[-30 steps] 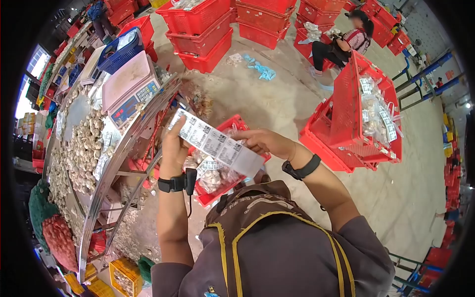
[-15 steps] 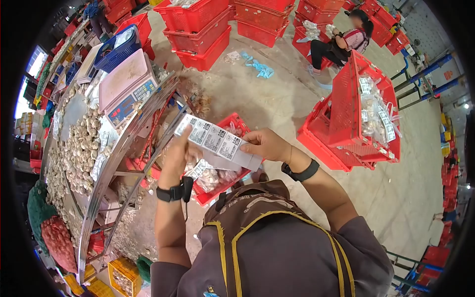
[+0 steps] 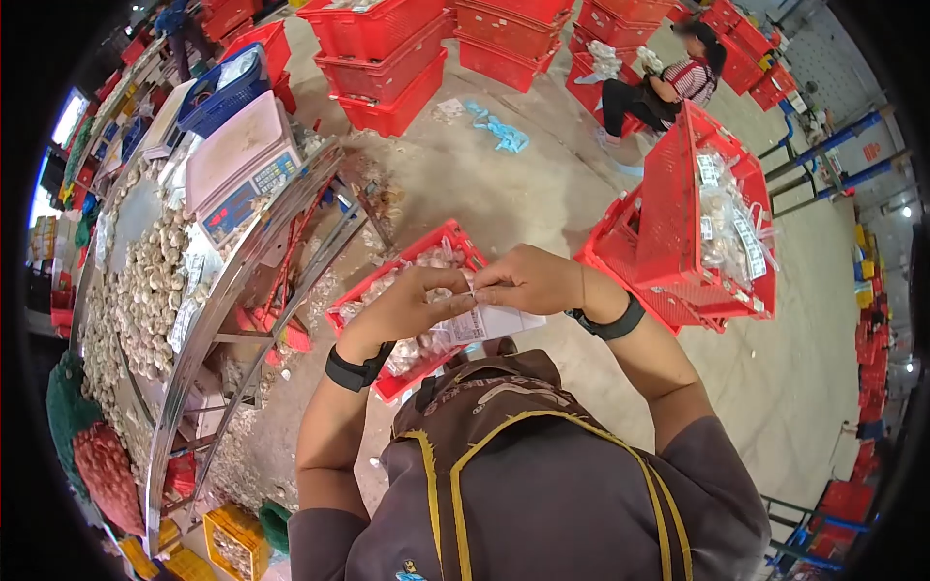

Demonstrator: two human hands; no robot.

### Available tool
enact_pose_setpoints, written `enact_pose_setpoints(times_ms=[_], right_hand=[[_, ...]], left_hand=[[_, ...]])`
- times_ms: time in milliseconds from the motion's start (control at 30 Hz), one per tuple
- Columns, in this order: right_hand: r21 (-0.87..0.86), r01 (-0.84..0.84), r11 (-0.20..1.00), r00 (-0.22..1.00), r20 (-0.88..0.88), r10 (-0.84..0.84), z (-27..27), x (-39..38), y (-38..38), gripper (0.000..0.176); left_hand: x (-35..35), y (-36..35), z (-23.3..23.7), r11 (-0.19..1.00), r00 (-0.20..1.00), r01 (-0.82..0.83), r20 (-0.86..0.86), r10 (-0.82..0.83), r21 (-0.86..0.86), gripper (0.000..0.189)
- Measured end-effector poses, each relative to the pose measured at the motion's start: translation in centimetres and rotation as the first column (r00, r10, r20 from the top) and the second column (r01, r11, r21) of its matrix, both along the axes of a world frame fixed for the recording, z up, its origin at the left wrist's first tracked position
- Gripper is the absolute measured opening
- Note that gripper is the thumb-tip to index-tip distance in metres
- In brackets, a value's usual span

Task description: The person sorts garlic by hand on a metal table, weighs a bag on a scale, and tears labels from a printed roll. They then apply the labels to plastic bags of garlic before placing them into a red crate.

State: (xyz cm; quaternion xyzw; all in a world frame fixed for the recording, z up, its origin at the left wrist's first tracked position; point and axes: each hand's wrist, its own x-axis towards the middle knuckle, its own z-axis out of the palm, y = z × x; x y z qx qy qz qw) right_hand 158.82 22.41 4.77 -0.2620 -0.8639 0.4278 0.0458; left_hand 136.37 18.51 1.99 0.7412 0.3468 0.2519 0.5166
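My left hand and my right hand meet in front of my apron, fingertips pinched together at the edge of a strip of printed labels. The strip hangs below the fingers, partly hidden by them, and its white end sticks out under my right hand. Directly beneath is a red crate holding clear bags of garlic. Both wrists wear dark bands.
To the left, a metal-edged table carries loose garlic bulbs, a scale and a blue basket. Tilted red crates with labelled bags stand at right. Stacked red crates and a seated person are farther off.
My hands have come together at the label strip, the left moving right and away from its far end. The strip has turned and dropped lower, its printed face now mostly hidden.
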Motion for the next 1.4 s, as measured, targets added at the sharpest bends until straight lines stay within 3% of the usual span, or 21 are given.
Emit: enact_pose_setpoints(times_ms=[200,233,267,333,367,433,500,533,600,667,700,767,800,867,900,1033,1133,1200,1267,1333,1400], right_hand=[[-0.215,0.132,0.968,0.971,-0.167,-0.169,-2.4,1.5,-1.0,0.02],[-0.276,0.238,0.931,0.931,-0.208,-0.299,-3.5,2.0,-1.3,0.02],[-0.338,0.334,0.88,0.873,-0.24,-0.424,-4.4,2.5,-1.6,0.02],[-0.631,0.518,0.577,0.623,-0.184,-0.761,-5.1,4.9,-2.1,0.019],[-0.552,0.593,0.586,0.627,-0.139,-0.766,-5.1,6.6,-2.2,0.019],[-0.096,0.586,0.805,0.789,0.296,-0.539,-6.4,11.1,-2.6,0.027],[0.221,0.314,0.923,0.567,0.737,-0.369,-10.0,14.9,-4.7,0.046],[0.223,0.312,0.923,0.563,0.739,-0.369,-9.6,15.0,-4.9,0.046],[0.26,0.373,0.891,0.676,0.581,-0.453,-7.9,14.4,-5.6,0.063],[-0.344,0.535,0.772,0.842,0.151,-0.517,-5.2,11.0,-4.7,0.071],[-0.662,0.426,0.617,0.799,-0.045,-0.6,-3.2,8.4,-4.5,0.073],[-0.719,0.259,0.645,0.822,-0.188,-0.538,-2.5,5.2,-4.1,0.077],[-0.719,0.26,0.644,0.819,-0.189,-0.542,-2.7,4.4,-3.8,0.077],[-0.655,0.295,0.696,0.807,-0.219,-0.548,-3.0,3.4,-3.2,0.078],[-0.669,0.28,0.688,0.797,-0.238,-0.555,-3.3,4.0,-3.0,0.073],[-0.734,0.263,0.626,0.705,-0.296,-0.644,-1.9,7.0,-2.5,0.07],[-0.744,0.257,0.616,0.714,-0.284,-0.64,-1.1,8.8,-2.2,0.065],[-0.666,0.177,0.724,0.86,-0.254,-0.443,-1.1,9.1,-2.2,0.062],[-0.695,0.149,0.704,0.879,-0.234,-0.416,-1.1,8.9,-1.9,0.052],[-0.589,0.114,0.8,0.946,-0.182,-0.268,-0.8,8.3,-1.1,0.045],[-0.637,0.145,0.757,0.932,-0.168,-0.321,-1.3,7.6,-1.1,0.037]], left_hand=[[1.3,0.0,0.0,0.991,0.993,-0.05,0.103,0.063,-0.12,0.014],[1.3,0.0,-0.6,0.992,0.986,-0.088,0.136,0.1,-0.093,0.013],[1.3,0.0,-1.1,0.99,0.976,-0.128,0.171,0.138,-0.067,0.013],[0.5,0.5,-2.1,0.959,0.936,-0.235,0.229,0.267,-0.159,0.013],[0.0,0.6,-2.4,0.906,0.874,-0.34,0.271,0.403,-0.253,0.014],[-0.9,0.6,-1.7,0.905,0.883,-0.351,0.237,0.405,-0.24,0.015],[-0.8,0.4,-1.0,0.9,0.897,-0.375,0.159,0.413,-0.223,0.015],[-0.3,0.4,-0.4,0.9,0.896,-0.374,0.163,0.413,-0.224,0.015],[0.9,0.4,0.7,0.959,0.956,-0.279,0.082,0.283,-0.054,0.015],[2.7,0.6,0.0,0.965,0.961,-0.259,0.094,0.262,-0.036,0.015],[3.5,0.9,-0.5,0.978,0.978,-0.205,0.031,0.206,-0.041,0.015],[5.0,1.0,-1.4,0.99,0.992,-0.125,0.024,0.127,-0.069,0.014],[5.4,1.0,-1.9,0.99,0.992,-0.121,0.022,0.123,-0.069,0.014],[5.8,1.2,-2.7,0.947,0.939,-0.097,0.288,0.189,-0.305,0.015],[4.7,1.5,-2.9,0.924,0.963,-0.093,0.204,0.179,-0.371,0.019],[2.2,0.3,-3.0,0.856,0.954,0.038,0.274,0.122,-0.515,0.02],[0.6,0.1,-4.6,0.867,0.986,0.069,0.168,0.017,-0.493,0.017],[0.6,-0.1,-4.6,0.857,0.976,0.067,0.211,0.05,-0.512,0.015],[0.7,0.1,-3.8,0.87,0.975,0.116,0.223,-0.007,-0.479,0.013],[0.9,0.5,-3.2,0.867,0.977,0.141,0.209,-0.043,-0.477,0.013],[1.0,0.8,-2.7,0.863,0.979,0.16,0.191,-0.075,-0.479,0.013]])
